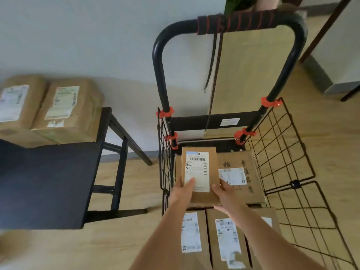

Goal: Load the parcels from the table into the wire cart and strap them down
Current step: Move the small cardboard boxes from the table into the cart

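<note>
Your left hand [182,190] grips the near left corner of a small upright parcel [200,172]. The thumb lies flat on its white label, and the fingers are hidden behind the edge. Your right hand [226,193] holds the near right corner of the same parcel, fingers curled against its side. The parcel sits inside the wire cart [288,145], at the rear left, above other cartons. You cannot tell whether its base already rests on the carton beneath.

Just beside it, to the right, lies a printed box [243,162] with a label on top. Two labelled parcels [228,240] lie flat at the near end of the cart, partly covered by your forearms and cut off by the lower edge of the view.

A cord [215,78] hangs from the padded handle [239,21] down toward the cart's back panel. Its lower end is hard to make out. Orange clamps [165,112] join the handle tubes to the cart.

To the left stands a dark table [48,182] carrying two wrapped parcels [68,110] at its far end. Their labels are too blurred to read. The floor [136,240] is light wood and the wall [97,36] is plain white.
</note>
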### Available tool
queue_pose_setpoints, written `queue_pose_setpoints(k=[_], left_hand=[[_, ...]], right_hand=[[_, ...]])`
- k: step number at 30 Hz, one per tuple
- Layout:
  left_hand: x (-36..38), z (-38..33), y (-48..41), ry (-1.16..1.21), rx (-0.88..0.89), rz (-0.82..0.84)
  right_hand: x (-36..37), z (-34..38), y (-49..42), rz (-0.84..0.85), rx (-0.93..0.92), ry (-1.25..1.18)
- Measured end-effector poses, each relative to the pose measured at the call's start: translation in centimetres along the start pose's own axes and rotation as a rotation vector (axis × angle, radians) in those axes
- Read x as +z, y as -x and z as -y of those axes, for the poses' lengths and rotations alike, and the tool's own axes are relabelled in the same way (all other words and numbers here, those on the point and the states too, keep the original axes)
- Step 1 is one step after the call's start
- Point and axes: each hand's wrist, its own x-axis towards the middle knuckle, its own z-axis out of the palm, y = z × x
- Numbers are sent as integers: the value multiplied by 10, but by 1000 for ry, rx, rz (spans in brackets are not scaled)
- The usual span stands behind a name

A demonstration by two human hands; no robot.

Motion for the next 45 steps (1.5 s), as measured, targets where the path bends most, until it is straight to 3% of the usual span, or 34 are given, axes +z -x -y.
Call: queue_pose_setpoints(k=[12, 29, 37, 45], left_hand=[[27, 31, -76, -27, -99, -112], [24, 28, -57, -46, -157, -71], [2, -6, 3, -69, -22, -19], [-43, -42, 83, -285, 227, -63]], right_hand=[[16, -31, -95, -40, 31, 264], [25, -11, -54, -45, 31, 336], [25, 16, 0, -40, -14, 314], [35, 58, 72, -72, -290, 541]])
